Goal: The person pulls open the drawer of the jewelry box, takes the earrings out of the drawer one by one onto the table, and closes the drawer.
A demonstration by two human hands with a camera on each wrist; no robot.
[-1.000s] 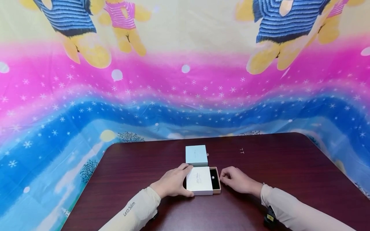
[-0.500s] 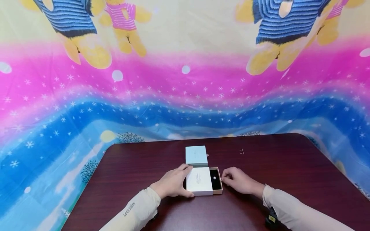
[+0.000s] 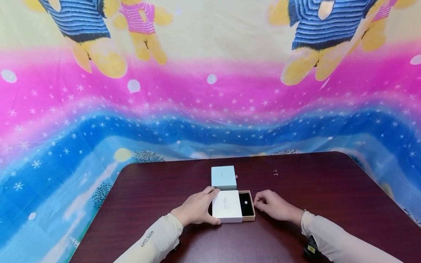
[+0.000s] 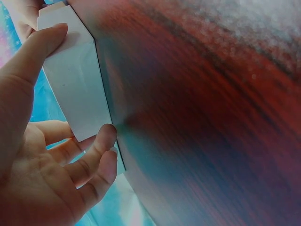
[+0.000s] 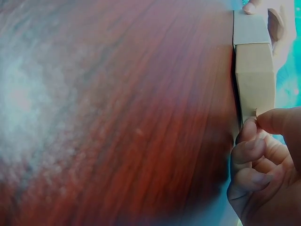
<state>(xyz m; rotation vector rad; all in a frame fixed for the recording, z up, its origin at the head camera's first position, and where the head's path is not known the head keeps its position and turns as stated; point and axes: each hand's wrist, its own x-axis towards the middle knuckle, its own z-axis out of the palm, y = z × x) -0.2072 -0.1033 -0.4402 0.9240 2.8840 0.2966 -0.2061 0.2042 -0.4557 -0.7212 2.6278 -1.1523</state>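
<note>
A white box sleeve [image 3: 226,204] with small print lies on the table, its drawer [image 3: 249,218] partly out to the right. Inside the drawer, a small pearl-like bead [image 3: 246,202] sits on black lining. My left hand [image 3: 195,207] grips the sleeve from its left end, thumb on the near side and fingers at the far side, as the left wrist view [image 4: 70,70] also shows. At the drawer's right end, my right hand [image 3: 276,206] pinches a small tab [image 5: 256,112] between thumb and index finger; its other fingers curl.
Just behind the white box stands a pale blue box [image 3: 223,176] with a small tab on its right side. Two tiny T-shaped pieces [image 3: 275,172] lie farther right on the dark red table [image 3: 158,182]. A printed cloth [image 3: 210,98] hangs behind the table.
My right hand has moved a little to the right, and the drawer with its bead has slid farther out of the sleeve. The left hand and sleeve have stayed in place.
</note>
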